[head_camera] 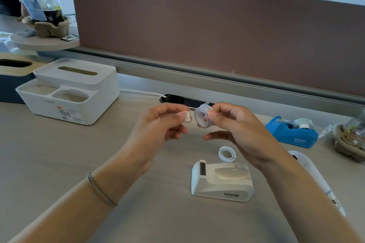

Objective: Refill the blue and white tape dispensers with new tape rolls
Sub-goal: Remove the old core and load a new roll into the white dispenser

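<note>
A new tape roll (203, 116) is pinched in the right hand (235, 124); a small white hub (186, 117) is pinched in the left hand (164, 122). The white dispenser (222, 180) lies empty below the right hand, the blue dispenser (291, 132) beyond it. If the hub is inserted tilted, jamming is likely.

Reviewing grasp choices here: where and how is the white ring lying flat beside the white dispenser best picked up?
Judging by its pose, take the white ring from above, one fingertip in its open centre and one on the outer rim. It lies flat on the desk, and the white dispenser crowds its near side.
</note>
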A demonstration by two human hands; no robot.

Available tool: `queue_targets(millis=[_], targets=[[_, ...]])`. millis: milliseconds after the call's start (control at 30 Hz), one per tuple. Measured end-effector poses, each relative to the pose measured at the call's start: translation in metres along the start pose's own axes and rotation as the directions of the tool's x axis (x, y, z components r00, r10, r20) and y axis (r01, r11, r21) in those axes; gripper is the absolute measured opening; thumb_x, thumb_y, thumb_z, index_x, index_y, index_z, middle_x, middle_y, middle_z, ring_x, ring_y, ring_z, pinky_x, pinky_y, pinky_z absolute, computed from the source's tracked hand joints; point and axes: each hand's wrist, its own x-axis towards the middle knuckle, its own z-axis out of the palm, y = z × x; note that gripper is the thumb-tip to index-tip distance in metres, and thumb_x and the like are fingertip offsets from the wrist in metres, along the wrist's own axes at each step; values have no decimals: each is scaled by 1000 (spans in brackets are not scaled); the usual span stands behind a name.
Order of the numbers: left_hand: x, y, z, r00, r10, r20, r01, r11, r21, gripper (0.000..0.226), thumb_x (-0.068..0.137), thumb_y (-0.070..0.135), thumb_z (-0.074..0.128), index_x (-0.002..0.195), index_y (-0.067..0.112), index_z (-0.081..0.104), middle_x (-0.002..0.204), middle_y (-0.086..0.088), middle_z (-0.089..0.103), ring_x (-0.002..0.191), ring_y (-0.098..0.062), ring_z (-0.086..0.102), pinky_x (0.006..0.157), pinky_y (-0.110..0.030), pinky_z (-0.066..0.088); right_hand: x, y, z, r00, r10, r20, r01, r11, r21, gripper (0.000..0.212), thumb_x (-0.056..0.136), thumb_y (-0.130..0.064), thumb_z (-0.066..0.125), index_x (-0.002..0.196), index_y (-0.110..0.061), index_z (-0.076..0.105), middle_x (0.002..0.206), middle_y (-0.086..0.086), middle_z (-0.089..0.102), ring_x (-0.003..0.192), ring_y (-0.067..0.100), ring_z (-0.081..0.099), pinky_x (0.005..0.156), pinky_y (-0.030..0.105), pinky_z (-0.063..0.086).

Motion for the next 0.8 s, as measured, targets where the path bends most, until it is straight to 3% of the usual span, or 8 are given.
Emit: queue_targets(millis=[133,200,267,367,500,567,667,800], targets=[[-2,5,2,992,-112,-53,106,989,-103,27,93,7,40,75,12,60,72,-6,50,51,-16,45,41,-22,31,-2,-2,1,999,20,35,-20,1000,-16,26,98,-22,61,89,1,70,102,15,75,86,21,75,66,28,61],[-5,7,4,992,-114,-47,110,991,-81,22,93,18,46,74,11,54,72,-8,48,49,-15,41,39,-22,26,-4,-2,2,999,4,42,0,996,-95,34,91,-32,64,93,1,72,97,13,75,79,17,75,64,24,60],[-7,8,6,997,-54,-57,58,995,76,29,95,33,59,77,11,55,71,-8,44,48,-12,36,40,-21,25,-5,-3,3,998,-17,62,25,990,-136,44,81,-41,65,94,0,73,93,15,74,74,15,72,64,25,61],[-9,8,9,996,71,-50,-51,944,325,36,88,49,66,82,12,68,54,7,44,41,-4,34,43,-17,28,-5,-5,2,994,-38,98,56,982,-180,45,79,-43,64,91,0,73,91,17,74,71,13,69,65,28,60],[-11,3,10,963,261,-63,-205,867,455,20,85,37,75,79,18,78,62,-3,60,53,-1,49,52,-8,39,-5,-6,4,993,-45,108,73,961,-265,36,83,-38,69,88,-3,75,82,14,72,67,8,66,64,27,59],[-10,2,9,955,281,-92,-206,855,476,14,86,29,77,76,19,78,59,8,60,53,3,50,54,-6,38,-5,-6,4,993,-47,108,76,956,-284,28,88,-30,71,88,-3,76,83,16,72,67,7,65,63,26,59],[-8,2,8,982,156,-107,-106,922,371,17,91,24,71,76,15,73,53,14,51,43,0,42,45,-10,32,-5,-5,3,992,-40,116,70,960,-270,20,91,-21,70,89,-2,76,85,15,73,69,7,67,65,26,60],[-8,6,7,995,-86,-59,92,991,99,21,96,20,62,76,15,62,62,-1,46,47,-12,33,41,-21,23,-6,-5,5,994,-34,106,56,975,-216,15,94,-14,67,86,-6,76,84,6,75,73,6,68,70,30,63]])
